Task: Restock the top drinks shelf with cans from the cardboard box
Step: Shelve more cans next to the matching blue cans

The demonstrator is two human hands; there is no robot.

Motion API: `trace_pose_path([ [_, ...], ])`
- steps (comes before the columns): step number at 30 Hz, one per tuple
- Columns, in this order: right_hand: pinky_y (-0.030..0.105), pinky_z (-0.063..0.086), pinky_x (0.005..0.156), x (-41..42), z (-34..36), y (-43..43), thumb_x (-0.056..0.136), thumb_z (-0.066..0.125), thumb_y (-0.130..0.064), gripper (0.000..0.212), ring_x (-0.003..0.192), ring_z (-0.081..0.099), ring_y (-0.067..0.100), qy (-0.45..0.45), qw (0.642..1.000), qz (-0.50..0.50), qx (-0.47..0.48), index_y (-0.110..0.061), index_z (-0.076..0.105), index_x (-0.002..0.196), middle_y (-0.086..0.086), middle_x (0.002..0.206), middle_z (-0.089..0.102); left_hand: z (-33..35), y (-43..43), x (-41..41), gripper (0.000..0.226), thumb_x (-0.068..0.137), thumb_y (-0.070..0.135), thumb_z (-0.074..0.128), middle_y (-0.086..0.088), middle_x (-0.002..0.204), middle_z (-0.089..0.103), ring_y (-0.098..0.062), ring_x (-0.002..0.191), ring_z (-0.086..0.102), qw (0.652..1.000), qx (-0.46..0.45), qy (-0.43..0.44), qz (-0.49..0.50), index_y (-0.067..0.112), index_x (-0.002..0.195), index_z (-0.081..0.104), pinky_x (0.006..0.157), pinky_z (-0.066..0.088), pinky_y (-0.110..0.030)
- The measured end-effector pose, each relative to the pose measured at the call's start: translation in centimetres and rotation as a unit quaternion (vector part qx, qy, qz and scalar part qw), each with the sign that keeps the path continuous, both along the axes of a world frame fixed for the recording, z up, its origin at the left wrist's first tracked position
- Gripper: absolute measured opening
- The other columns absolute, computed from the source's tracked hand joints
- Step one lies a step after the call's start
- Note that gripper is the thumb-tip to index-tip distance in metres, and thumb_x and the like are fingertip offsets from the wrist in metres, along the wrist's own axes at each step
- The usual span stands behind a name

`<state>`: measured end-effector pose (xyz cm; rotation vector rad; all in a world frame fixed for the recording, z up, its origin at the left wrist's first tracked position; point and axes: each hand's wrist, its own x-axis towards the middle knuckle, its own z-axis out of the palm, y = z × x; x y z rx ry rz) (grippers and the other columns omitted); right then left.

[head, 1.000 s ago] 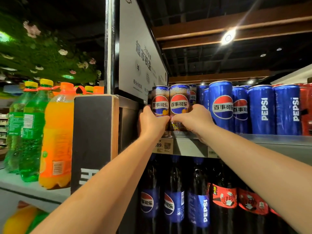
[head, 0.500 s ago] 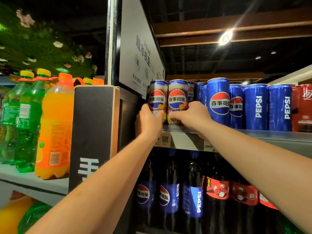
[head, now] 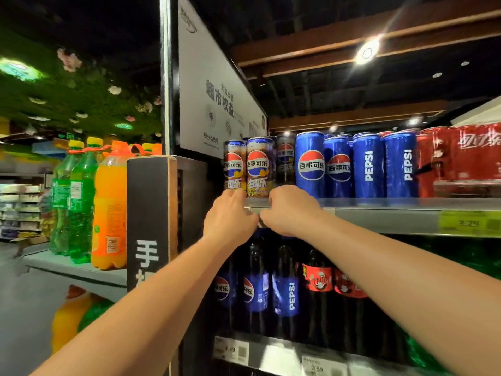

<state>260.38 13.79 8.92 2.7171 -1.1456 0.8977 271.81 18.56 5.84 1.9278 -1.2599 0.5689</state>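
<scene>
A: Where are the cans?
B: Upright at the front left corner of the shelf: left can and second can, touching side by side, labels facing out. Cardboard box not in view.

A: And the hands?
B: Both raised to the front edge, just below those two. Left hand with fingertips against the foot of the left can. Right hand knuckles-up just right of the second can's foot, fingers hidden behind the knuckles. Gripping or only nudging: cannot tell, for either.

A: Why so low on the cans?
B: Probably to slide and square them from the base. Tall and narrow, so easy to tip if pushed higher up. Labels forward for shoppers, most likely.

A: Materials and shapes?
B: Slim metal cylinders, glossy, dark brown-and-blue print around a round red, white and blue logo. To the right along the front edge, blue cans of the same slim shape, then red cans, blurred. Shelf of smooth grey metal, price strip on its lip. Underneath, dark plastic bottles. Left of the corner, a black panel edged in wood, an orange bottle and green bottles.
</scene>
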Motion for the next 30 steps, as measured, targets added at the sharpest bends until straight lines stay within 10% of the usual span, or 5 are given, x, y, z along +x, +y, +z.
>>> trace_pose_path([
  [8, 0.029, 0.04, 0.064, -9.4, -4.8, 0.4, 0.083, 0.056, -0.027, 0.013, 0.086, 0.054, 0.029, 0.062, 0.997, 0.029, 0.019, -0.015, 0.052, 0.082, 0.004, 0.084, 0.05, -3.7, 3.7, -8.5, 0.047, 0.086, 0.032, 0.056, -0.002, 0.128, 0.055, -0.024, 0.117, 0.051, 0.993, 0.096, -0.028, 0.07, 0.02, 0.131, 0.05, 0.092, 0.045, -0.039],
  [15, 0.032, 0.046, 0.077, -19.3, -13.3, -0.3, 0.083, 0.057, -0.033, 0.033, 0.105, 0.061, 0.032, 0.101, 0.994, 0.015, 0.032, -0.016, 0.065, 0.111, 0.01, 0.116, 0.063, -12.4, 4.5, -18.2, 0.04, 0.084, 0.03, 0.057, -0.005, 0.123, 0.058, -0.028, 0.115, 0.053, 0.982, 0.172, 0.007, 0.072, 0.018, 0.123, 0.055, 0.091, 0.045, -0.038],
  [30, 0.033, 0.043, 0.073, -28.6, -32.8, -1.8, 0.086, 0.055, -0.03, 0.03, 0.099, 0.059, 0.032, 0.218, 0.958, 0.033, 0.182, -0.016, 0.063, 0.111, 0.01, 0.109, 0.062, -31.9, 2.4, -28.4, 0.043, 0.083, 0.028, 0.058, -0.005, 0.119, 0.059, -0.029, 0.113, 0.054, 0.935, 0.353, 0.035, -0.006, 0.019, 0.125, 0.054, 0.085, 0.046, -0.038],
])
